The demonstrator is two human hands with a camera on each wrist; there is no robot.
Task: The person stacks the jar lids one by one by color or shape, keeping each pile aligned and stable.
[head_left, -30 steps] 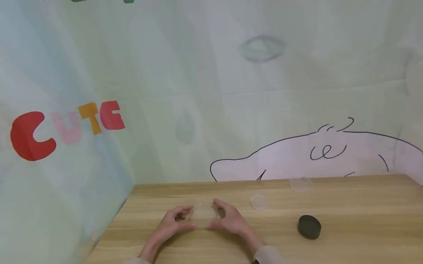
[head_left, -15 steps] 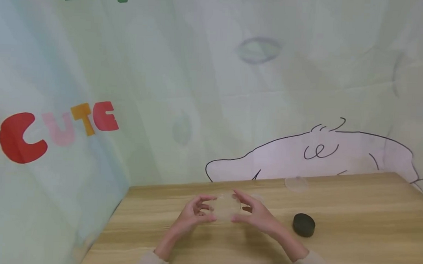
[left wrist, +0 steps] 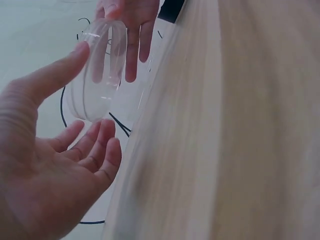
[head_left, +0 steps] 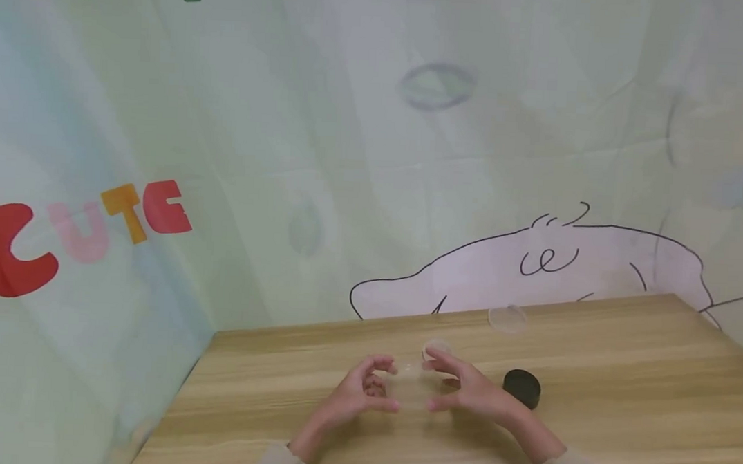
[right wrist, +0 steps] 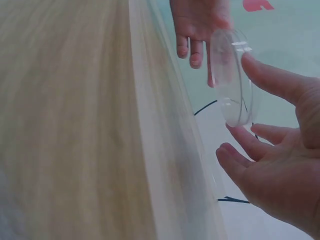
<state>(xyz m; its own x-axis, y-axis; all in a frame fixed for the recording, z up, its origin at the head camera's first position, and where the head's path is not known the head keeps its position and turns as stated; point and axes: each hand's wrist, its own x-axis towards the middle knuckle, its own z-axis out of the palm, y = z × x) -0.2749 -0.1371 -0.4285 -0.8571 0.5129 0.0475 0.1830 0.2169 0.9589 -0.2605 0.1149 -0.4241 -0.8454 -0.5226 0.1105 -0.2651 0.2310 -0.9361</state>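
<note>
Pinching the clear dish [left wrist: 93, 93] at opposite edges with the fingers of our left hand [head_left: 355, 392] and right hand [head_left: 475, 391], we presumably balance it above the counter [head_left: 613, 402].

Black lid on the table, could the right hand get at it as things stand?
Probably not straight away: the right hand is busy holding the clear container together with the left hand. Otherwise the way looks free: the black lid appears close to that arm, with nothing seen on top.

A creased, pale-green cloth backdrop [head_left: 351, 120] with multicoloured "CUTE" lettering [head_left: 86, 248] and a large white outlined cartoon [head_left: 488, 278] is enclosing a light-brown wood-grain worktop [head_left: 620, 388], suggesting a screened-off booth.
</note>
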